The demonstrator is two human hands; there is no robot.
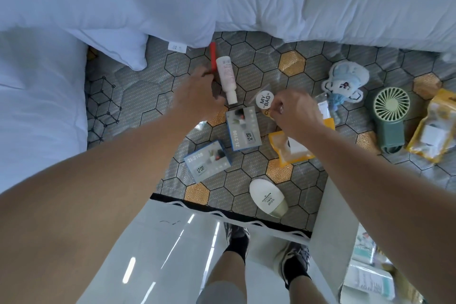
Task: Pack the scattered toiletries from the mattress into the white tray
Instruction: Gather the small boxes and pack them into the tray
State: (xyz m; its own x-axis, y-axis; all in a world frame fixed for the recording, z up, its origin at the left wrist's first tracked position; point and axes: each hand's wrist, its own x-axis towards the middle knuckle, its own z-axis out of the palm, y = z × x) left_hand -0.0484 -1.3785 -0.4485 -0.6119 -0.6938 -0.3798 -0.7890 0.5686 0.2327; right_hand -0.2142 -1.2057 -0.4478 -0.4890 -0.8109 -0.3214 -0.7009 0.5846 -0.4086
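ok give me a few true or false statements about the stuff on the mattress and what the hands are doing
1. Two ZL-2108 boxes lie on the mattress. True.
2. The left hand holds the green fan. False: the green fan lies untouched at the right; the left hand is over by the pink-and-white bottle.
3. The right hand pinches the clear bag with the MY BAG sticker. True.
4. The white oval bottle stands upright. False: the white oval bottle lies flat near the mattress's near edge.
5. The pink-and-white bottle lies beside a red item. True.
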